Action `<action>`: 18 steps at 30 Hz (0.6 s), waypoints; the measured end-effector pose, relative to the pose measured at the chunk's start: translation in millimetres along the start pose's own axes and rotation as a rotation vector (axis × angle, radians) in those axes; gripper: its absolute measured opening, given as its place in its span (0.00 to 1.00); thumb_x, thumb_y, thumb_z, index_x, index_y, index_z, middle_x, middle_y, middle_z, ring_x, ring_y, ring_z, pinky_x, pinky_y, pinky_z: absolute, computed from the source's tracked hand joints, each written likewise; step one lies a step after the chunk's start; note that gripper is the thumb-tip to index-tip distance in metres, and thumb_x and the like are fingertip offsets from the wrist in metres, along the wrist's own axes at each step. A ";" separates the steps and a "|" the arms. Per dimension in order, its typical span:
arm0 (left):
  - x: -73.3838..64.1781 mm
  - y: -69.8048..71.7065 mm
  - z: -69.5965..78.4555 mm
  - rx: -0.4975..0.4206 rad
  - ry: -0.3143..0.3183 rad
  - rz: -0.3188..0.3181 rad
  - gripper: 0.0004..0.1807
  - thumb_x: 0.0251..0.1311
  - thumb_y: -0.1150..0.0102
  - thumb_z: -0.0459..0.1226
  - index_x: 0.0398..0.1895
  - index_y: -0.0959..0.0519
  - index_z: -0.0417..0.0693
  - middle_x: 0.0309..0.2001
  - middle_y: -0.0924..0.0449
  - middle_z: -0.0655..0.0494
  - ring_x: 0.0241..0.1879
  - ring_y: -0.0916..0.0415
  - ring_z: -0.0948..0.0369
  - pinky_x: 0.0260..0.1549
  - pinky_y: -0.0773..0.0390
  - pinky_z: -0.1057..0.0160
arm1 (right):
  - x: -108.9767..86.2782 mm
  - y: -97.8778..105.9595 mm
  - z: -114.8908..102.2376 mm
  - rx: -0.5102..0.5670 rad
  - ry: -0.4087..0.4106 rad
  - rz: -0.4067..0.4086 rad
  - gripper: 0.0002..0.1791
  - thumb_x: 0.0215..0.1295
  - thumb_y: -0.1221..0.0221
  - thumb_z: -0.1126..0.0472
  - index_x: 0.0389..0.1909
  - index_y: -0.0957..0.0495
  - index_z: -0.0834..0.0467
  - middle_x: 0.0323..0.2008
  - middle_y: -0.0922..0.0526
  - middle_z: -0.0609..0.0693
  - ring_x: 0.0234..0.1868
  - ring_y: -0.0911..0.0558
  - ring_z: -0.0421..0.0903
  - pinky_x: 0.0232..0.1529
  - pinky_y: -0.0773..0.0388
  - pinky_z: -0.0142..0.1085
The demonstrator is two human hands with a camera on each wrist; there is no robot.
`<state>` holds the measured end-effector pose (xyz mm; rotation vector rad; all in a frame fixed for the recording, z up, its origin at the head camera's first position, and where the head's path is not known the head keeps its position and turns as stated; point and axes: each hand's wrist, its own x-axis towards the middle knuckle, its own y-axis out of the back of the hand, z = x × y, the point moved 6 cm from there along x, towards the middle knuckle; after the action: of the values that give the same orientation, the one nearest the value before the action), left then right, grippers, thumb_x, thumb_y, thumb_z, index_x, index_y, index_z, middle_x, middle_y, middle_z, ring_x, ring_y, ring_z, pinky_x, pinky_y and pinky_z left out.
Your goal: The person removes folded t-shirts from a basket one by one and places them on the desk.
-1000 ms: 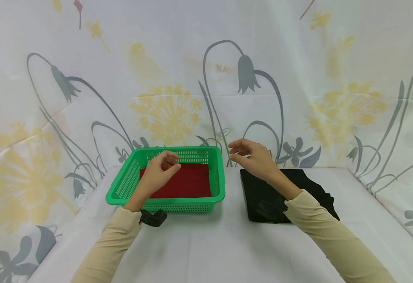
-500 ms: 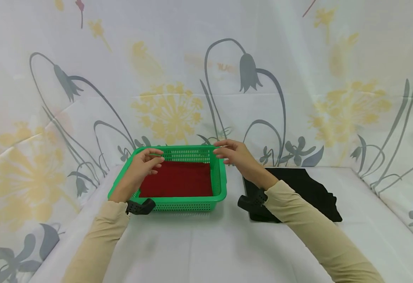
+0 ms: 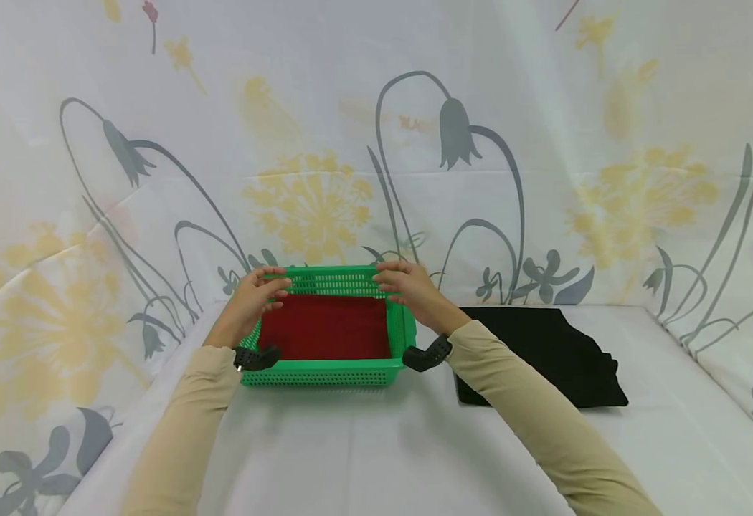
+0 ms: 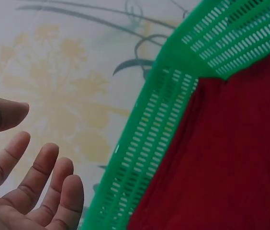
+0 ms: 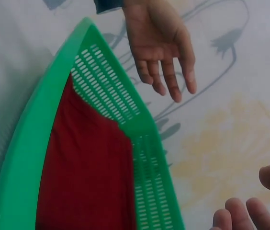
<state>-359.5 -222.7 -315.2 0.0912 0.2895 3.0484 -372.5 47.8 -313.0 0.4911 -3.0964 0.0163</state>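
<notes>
Head view forward-down, close wrist views sharing green basket

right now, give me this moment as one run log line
left hand: by green basket, holds nothing | right hand: by basket, holds nothing | red cloth: in basket | black cloth: on white surface, right of basket

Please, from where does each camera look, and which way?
Head: on the head, facing forward and down at a green rectangular plastic basket; left grip, right grip, beige fabric sleeves show.
Left wrist: worn there, facing the basket's side; left grip's fingers show.
Right wrist: worn there, facing into the basket; left grip and right fingertips show.
Both wrist views share the flat red cloth inside.
</notes>
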 end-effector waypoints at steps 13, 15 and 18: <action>13.1 14.2 -12.6 0.057 0.077 0.066 0.31 0.69 0.46 0.40 0.70 0.41 0.36 0.53 0.32 0.48 0.43 0.31 0.59 0.42 0.26 0.63 | 22.6 -17.5 18.6 -0.040 -0.083 0.059 0.25 0.69 0.45 0.60 0.65 0.32 0.63 0.61 0.28 0.58 0.63 0.31 0.58 0.56 0.31 0.45; 15.2 15.3 -15.2 0.061 0.096 0.080 0.31 0.69 0.46 0.41 0.70 0.40 0.37 0.56 0.33 0.45 0.44 0.31 0.58 0.45 0.26 0.61 | 25.6 -19.1 20.9 -0.036 -0.092 0.079 0.24 0.69 0.44 0.60 0.64 0.31 0.62 0.60 0.27 0.57 0.62 0.30 0.57 0.53 0.30 0.43; 18.4 16.0 -20.0 0.070 0.122 0.088 0.30 0.69 0.45 0.41 0.69 0.40 0.39 0.62 0.37 0.41 0.50 0.32 0.55 0.50 0.27 0.57 | 30.1 -19.7 26.1 -0.044 -0.113 0.112 0.24 0.68 0.43 0.61 0.63 0.29 0.61 0.59 0.26 0.56 0.61 0.29 0.56 0.50 0.29 0.41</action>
<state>-380.2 -240.5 -330.9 -0.0797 0.4119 3.1371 -395.2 19.5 -338.6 0.3281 -3.2230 -0.0823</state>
